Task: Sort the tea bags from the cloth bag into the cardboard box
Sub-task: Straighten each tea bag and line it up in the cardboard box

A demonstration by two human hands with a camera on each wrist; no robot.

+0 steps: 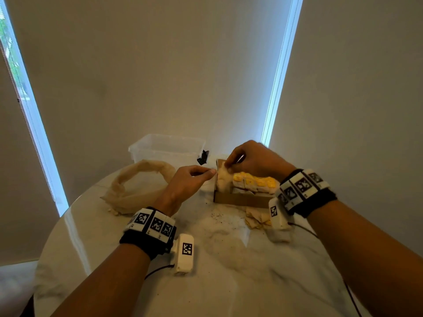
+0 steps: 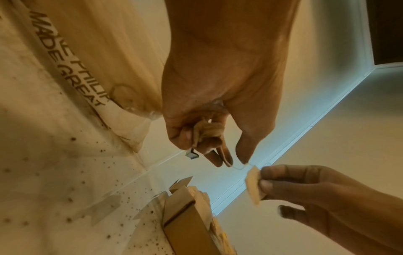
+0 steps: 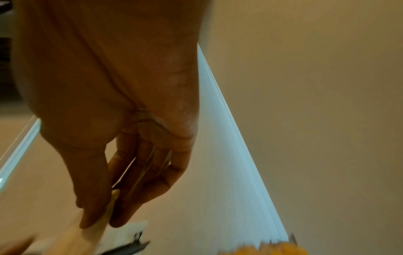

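A round white table (image 1: pixel 229 259) filled the lower part of the head view. At its far edge stood a clear plastic tub (image 1: pixel 167 147). Near it, on the left, the cloth bag (image 1: pixel 137 184) lay soft and open, with a few crumbs beside it. On the right sat the cardboard box (image 1: pixel 238 199), with a row of tea bags (image 1: pixel 254 181) with yellow tags already packed inside. A small heap of loose tea bags (image 1: pixel 256 219) lay on the table just in front of the box.

Both hands were up over the left end of the box. The right hand (image 1: pixel 249 160) pinched one tea bag (image 2: pixel 254 185) between thumb and fingers. The left hand (image 1: pixel 190 179) had its fingers curled round a bundle of tea bags (image 2: pixel 207 132), and its thumb and finger pinched a thin string (image 2: pixel 240 167) that ran to the right hand's tea bag.

The strings looked tangled. To do this step well, the hands should pull gently, so the string does not snap or rip the paper. Then the tea bag should go in flat beside the row, with its tag on top.
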